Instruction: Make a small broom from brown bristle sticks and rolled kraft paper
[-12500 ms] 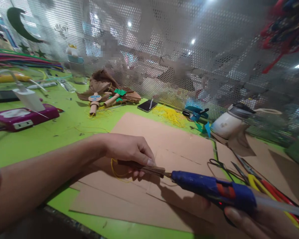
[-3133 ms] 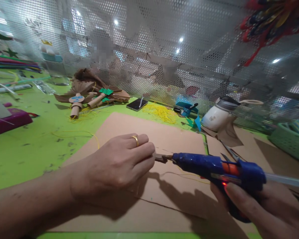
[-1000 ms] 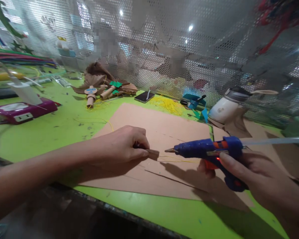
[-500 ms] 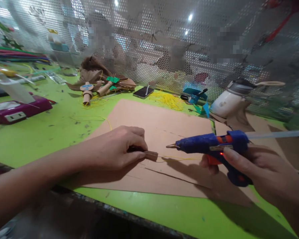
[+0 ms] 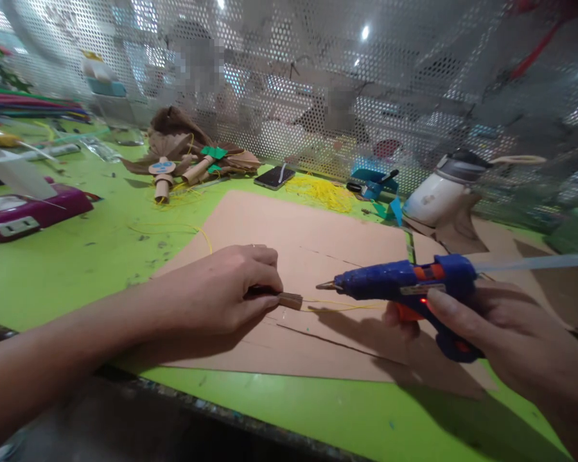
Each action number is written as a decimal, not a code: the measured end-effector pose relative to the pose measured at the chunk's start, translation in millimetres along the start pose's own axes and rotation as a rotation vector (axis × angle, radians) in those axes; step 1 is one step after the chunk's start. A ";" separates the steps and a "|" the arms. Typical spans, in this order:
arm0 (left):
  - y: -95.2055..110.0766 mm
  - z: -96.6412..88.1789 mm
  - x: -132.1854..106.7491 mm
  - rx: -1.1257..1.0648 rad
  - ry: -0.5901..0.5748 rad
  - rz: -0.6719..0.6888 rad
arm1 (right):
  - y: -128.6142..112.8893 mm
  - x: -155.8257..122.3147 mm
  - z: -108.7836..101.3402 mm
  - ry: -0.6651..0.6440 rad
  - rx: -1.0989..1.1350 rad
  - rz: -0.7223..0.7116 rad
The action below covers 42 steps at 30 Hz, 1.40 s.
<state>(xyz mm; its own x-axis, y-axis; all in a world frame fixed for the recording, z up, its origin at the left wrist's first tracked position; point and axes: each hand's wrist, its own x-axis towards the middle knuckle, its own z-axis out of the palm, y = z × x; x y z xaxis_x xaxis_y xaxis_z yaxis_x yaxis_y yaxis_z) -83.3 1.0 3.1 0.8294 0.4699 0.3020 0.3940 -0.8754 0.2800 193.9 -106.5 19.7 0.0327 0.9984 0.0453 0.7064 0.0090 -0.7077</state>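
My left hand (image 5: 236, 285) pinches a small brown piece of folded paper (image 5: 291, 300), whose pleated end sticks out past the fingertips. Yellow string (image 5: 341, 308) runs rightward from that end. Held in my right hand (image 5: 491, 327) is a blue hot glue gun (image 5: 380, 280) with an orange trigger, a lit red light and a clear glue stick (image 5: 534, 261) out the back. Its metal nozzle points left, a little above and right of the paper piece, not touching it. Beneath both lies a sheet of brown cardboard (image 5: 270, 224).
On the green table (image 5: 110, 256) stand a purple power strip (image 5: 38, 215) at left and paper figures (image 5: 162, 179) at the back. Further right are a phone (image 5: 273, 177), a yellow string heap (image 5: 320, 192) and a white bottle (image 5: 433, 192). A perforated metal panel (image 5: 279, 96) rises behind.
The glue gun's nozzle sits very slightly further left in the picture, as the whole view has shifted a little. Both hands keep their holds.
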 end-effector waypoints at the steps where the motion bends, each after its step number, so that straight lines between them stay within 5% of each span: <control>1: -0.1 0.2 -0.1 -0.004 -0.014 -0.007 | -0.3 0.3 0.4 0.000 -0.002 -0.002; 27: 0.6 -5.4 0.0 -0.001 -0.128 -0.002 | -6.4 -6.3 23.7 -0.146 -0.153 -0.217; 42: -3.2 -5.6 -0.6 -0.099 -0.133 0.000 | -8.7 -4.3 25.3 -0.021 -0.207 -0.359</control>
<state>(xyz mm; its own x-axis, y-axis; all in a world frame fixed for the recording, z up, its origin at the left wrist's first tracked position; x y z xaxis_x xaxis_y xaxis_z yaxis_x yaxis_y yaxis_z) -87.2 4.1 7.2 0.8773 0.4448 0.1805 0.3584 -0.8571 0.3701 169.7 -109.5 7.9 -0.2546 0.9348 0.2477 0.7975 0.3478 -0.4929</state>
